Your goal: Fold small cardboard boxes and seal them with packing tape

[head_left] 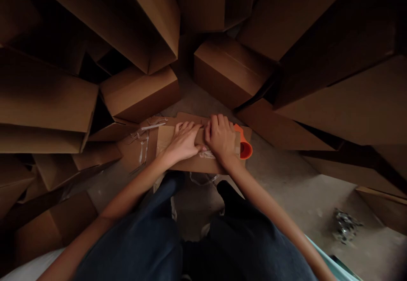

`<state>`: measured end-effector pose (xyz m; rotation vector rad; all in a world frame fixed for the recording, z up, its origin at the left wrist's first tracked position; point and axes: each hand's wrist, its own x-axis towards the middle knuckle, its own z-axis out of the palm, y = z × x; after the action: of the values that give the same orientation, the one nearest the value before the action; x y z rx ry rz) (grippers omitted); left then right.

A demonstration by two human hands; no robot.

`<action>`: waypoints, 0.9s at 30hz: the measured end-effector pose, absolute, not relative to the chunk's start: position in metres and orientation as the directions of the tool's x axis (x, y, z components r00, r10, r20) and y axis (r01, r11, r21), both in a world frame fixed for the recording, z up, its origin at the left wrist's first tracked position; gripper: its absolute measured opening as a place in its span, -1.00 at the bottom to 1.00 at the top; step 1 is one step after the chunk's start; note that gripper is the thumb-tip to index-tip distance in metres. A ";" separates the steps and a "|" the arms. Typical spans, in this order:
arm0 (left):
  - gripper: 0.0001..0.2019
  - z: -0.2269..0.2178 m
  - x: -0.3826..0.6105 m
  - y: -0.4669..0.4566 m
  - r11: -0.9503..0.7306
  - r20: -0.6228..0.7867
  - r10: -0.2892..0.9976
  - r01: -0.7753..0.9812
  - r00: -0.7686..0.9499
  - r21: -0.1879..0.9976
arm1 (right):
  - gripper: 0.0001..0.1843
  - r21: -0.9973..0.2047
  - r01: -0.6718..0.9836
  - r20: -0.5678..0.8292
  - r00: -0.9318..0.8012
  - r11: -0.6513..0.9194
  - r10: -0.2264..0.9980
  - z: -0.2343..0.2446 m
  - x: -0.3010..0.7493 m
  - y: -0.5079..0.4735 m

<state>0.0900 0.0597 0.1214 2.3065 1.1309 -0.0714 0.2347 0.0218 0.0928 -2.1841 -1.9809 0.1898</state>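
Observation:
A small brown cardboard box (165, 139) lies in front of my knees, with clear tape (207, 155) stuck across part of its top. My left hand (186, 141) rests on the box with fingers stretched and thumb apart. Close beside it, my right hand (221, 139) has its fingers together and bent over the cardboard; what lies beneath the fingertips is hidden. An orange tape dispenser (246, 148) sits at the right end of the box, partly covered by it. Under the box is a flattened cardboard sheet (149, 141).
Tall cardboard boxes (152, 18) crowd the far side, with more boxes (47, 94) at the left and a long box (349, 98) at the right. Loose clear tape strips (141, 147) trail at left. A crumpled dark and silvery bundle (346, 226) lies on the concrete floor (286, 179).

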 end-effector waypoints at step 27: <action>-0.23 0.114 0.084 0.055 -0.549 -0.156 0.708 0.675 0.689 0.493 | -0.48 -0.404 0.908 0.403 0.074 0.105 0.912 0.078 0.253 0.010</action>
<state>0.0838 0.0554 0.1140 2.3740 1.0615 0.0830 0.2526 0.0102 0.0777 -1.7758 -1.8070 0.0080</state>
